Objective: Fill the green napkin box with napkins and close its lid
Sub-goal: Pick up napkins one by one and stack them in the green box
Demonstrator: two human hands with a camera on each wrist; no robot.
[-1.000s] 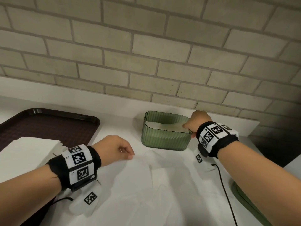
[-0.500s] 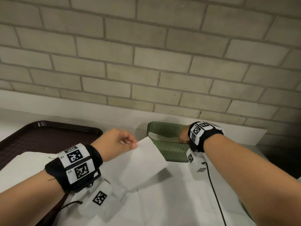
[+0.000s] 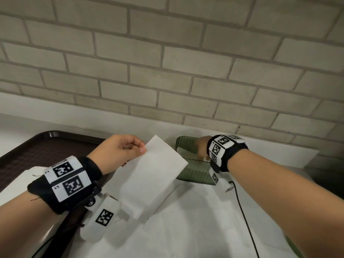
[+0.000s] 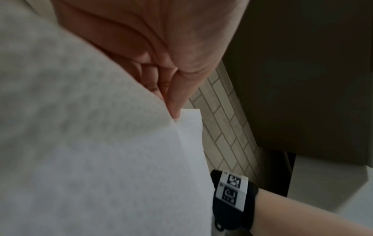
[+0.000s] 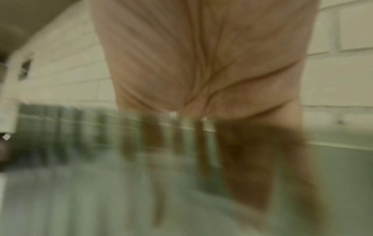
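Note:
The ribbed green napkin box point(image 3: 197, 174) stands open on the white counter near the wall. My right hand point(image 3: 202, 148) reaches down into it. In the blurred right wrist view its fingers point(image 5: 248, 167) show straight through the translucent box wall point(image 5: 80, 135). My left hand point(image 3: 142, 148) pinches the top corner of a folded white napkin point(image 3: 154, 175) between thumb and fingers and holds it up just left of the box. The left wrist view shows the same pinch point(image 4: 174, 110) on the napkin point(image 4: 101, 159). The box's contents are hidden.
A dark brown tray point(image 3: 37, 149) lies at the left with white napkins point(image 3: 28, 175) on it. More white sheets cover the counter point(image 3: 195, 220) in front. A thin black cable point(image 3: 242, 211) trails from my right wrist. A green curved piece point(image 3: 295, 246) shows at the lower right.
My left hand took a napkin from the counter and lifted it up and right toward the box. My right hand moved from the box's right rim down inside it.

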